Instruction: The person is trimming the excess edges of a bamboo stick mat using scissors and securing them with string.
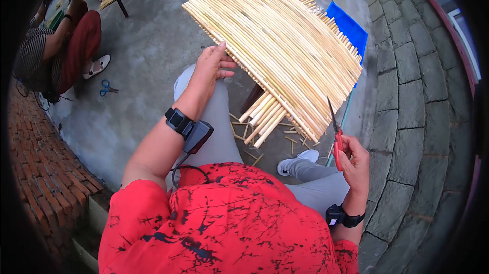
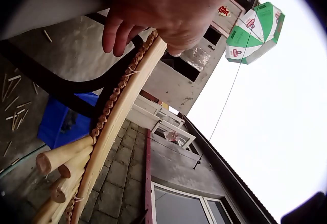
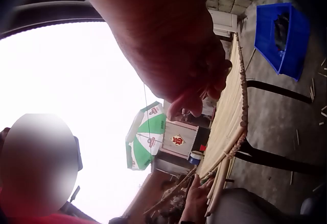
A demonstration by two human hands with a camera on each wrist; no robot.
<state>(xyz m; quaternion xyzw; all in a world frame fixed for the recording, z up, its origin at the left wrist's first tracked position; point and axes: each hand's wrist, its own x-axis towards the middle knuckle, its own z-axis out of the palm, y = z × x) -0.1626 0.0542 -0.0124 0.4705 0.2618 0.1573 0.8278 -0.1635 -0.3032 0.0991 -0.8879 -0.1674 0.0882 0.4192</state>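
Observation:
A curved mat of pale reed stalks [image 1: 275,44], laid side by side and tied with string, stands over my knees. My left hand [image 1: 206,70] holds its near left edge, thumb on the upper face and fingers at the underside. In the left wrist view, the mat's rim [image 2: 122,109] shows a row of cut stalk ends and string ties. Thicker loose stalks [image 1: 265,116] jut out from beneath. My right hand [image 1: 354,164] grips red-handled scissors [image 1: 337,144] at the mat's near right corner, blades pointing up and away from me.
A blue crate [image 1: 351,29] sits beyond the mat on the right. Cut stalk pieces [image 1: 249,157] litter the floor by my shoes. Blue-handled scissors [image 1: 106,88] lie at left, near a seated person [image 1: 84,44]. Dark furniture legs [image 3: 276,157] support the mat.

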